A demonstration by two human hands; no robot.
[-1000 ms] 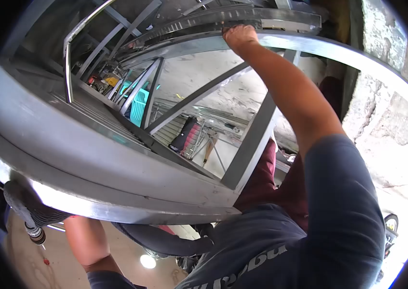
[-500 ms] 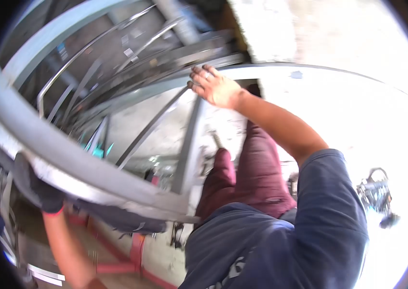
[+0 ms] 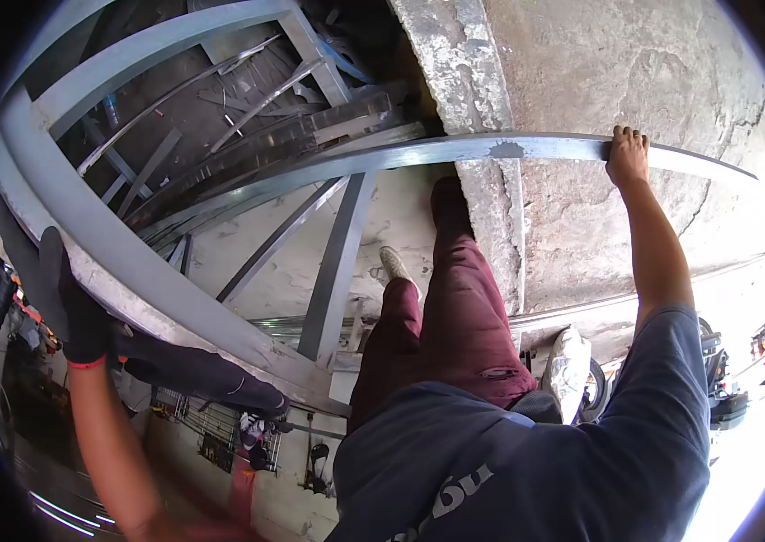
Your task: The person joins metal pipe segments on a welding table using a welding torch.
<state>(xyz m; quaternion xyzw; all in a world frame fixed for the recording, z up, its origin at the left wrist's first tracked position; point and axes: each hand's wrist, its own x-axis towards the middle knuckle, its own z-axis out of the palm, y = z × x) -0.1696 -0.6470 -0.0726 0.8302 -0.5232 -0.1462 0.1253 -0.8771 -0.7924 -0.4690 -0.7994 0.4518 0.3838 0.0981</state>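
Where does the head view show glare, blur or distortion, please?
In the head view, fisheye bends the steel frame into curves; its lower right is blown out by daylight; the right hand gripping the frame is sharp; a dark vignette rings it.

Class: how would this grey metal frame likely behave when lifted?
Probably stiff: the metal frame has cross bars joining its rails. Likely heavy and unwieldy: the left hand and right hand hold opposite rails.

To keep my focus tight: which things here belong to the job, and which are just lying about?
In hand: grey welded steel frame, with gloved left hand and bare right hand on it.
Lying about: stacked curved metal strips; rough concrete pillar.
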